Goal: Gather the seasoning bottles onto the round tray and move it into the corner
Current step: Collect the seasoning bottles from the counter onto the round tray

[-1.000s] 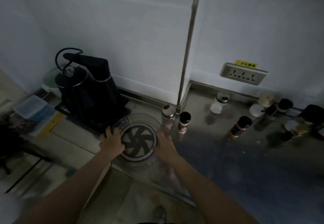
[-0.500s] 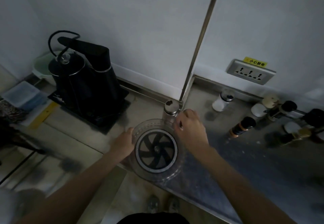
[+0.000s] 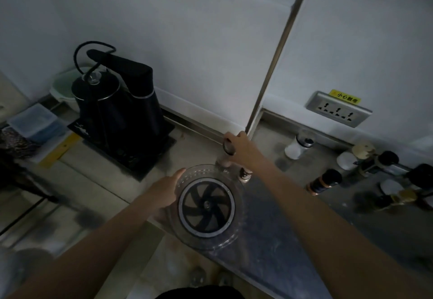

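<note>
A clear round tray [image 3: 236, 233] with a dark fan-patterned centre sits at the counter's front edge. My left hand [image 3: 167, 191] holds its left rim. My right hand [image 3: 241, 151] grips a tall silver-capped bottle [image 3: 227, 147] just behind the tray, near the wall corner. A small dark-labelled bottle [image 3: 244, 175] stands under my right wrist. More seasoning bottles stand to the right: a white one [image 3: 297, 145], an orange-banded one [image 3: 324, 181] and several dark ones [image 3: 384, 160] along the wall.
A black electric kettle [image 3: 112, 111] on its base fills the left of the counter. A plastic box [image 3: 32, 122] and a pale bowl [image 3: 63, 88] lie further left. A wall socket [image 3: 338, 109] sits above the bottles. A metal corner strip [image 3: 271, 64] runs up the wall.
My right hand has gone from the small dark bottle to the tall silver-capped one and closed round its top. The tray stays on the counter under my left hand.
</note>
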Motion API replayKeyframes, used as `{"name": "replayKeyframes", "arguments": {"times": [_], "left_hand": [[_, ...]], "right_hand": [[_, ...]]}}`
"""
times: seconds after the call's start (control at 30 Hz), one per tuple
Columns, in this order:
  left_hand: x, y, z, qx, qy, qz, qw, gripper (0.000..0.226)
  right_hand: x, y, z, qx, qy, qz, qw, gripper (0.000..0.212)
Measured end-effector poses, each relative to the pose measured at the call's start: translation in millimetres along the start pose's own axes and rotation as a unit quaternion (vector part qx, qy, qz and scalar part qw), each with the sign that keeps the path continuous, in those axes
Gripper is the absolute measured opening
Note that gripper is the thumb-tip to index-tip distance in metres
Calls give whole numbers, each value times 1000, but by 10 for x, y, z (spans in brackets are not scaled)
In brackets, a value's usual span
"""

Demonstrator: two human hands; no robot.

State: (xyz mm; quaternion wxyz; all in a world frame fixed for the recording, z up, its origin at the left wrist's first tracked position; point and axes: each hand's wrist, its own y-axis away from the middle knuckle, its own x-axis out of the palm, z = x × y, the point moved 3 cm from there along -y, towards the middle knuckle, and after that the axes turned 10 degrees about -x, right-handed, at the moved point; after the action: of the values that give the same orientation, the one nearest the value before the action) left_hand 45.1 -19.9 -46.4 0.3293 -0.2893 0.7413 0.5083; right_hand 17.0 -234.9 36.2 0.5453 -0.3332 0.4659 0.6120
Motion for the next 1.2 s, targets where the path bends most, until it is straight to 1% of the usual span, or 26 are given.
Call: {"name": "replayKeyframes", "arguments": {"times": [0.07,0.1,0.17,0.23,0.3,0.37,0.47,0.57,0.63,0.67,0.7,0.77,0.8,0.87,0.9,0.93,0.97,1.07,1.2], "left_hand": [[-12,0,-4,2,-4,5,1000,75],[-19,1,-16,3,-2,6,1000,75],[-27,27,-65,3,1,9,1000,74],[-38,59,-138,5,-7,13,1000,73],[-36,72,-201,5,-17,10,1000,74],[-27,84,-254,7,-19,6,1000,74],[-24,90,-315,9,-20,11,1000,75],[-6,54,-333,0,-12,27,1000,78],[14,20,-343,-7,-1,31,999,79],[14,12,-356,-9,4,30,999,79],[4,9,-375,-8,4,30,1000,78],[-29,26,-423,-2,-11,36,999,76],[-45,40,-438,-2,-23,38,999,75],[-73,65,-447,-5,-45,40,998,74],[-83,74,-450,-6,-53,42,998,75],[-84,75,-444,-9,-59,45,997,75],[-80,72,-439,-11,-64,46,997,76],[-60,54,-432,-7,-70,31,997,75],[-43,30,-422,-3,-62,18,998,76]], "right_hand": [[-208,54,31,-26,-6,-29,999,55],[-304,102,87,-47,-3,-29,998,55],[-380,203,262,-90,-5,0,996,57],[-243,279,432,-117,-8,53,992,57],[7,318,520,-119,8,84,989,53],[177,297,521,-107,49,73,990,49],[207,219,514,-91,109,51,989,48],[232,138,498,-84,121,84,985,57],[198,157,475,-89,113,110,984,70],[116,192,441,-86,95,105,986,77],[9,221,365,-72,73,80,991,80],[-219,283,98,-19,43,17,999,71],[-278,313,-73,15,40,3,999,63],[-188,375,-354,70,32,28,997,54],[-67,397,-420,79,20,48,996,52],[55,417,-445,80,1,51,995,50],[155,430,-451,82,-23,35,996,48],[222,423,-472,86,-79,-42,992,39],[-161,489,-533,92,-77,-131,984,38]]}}
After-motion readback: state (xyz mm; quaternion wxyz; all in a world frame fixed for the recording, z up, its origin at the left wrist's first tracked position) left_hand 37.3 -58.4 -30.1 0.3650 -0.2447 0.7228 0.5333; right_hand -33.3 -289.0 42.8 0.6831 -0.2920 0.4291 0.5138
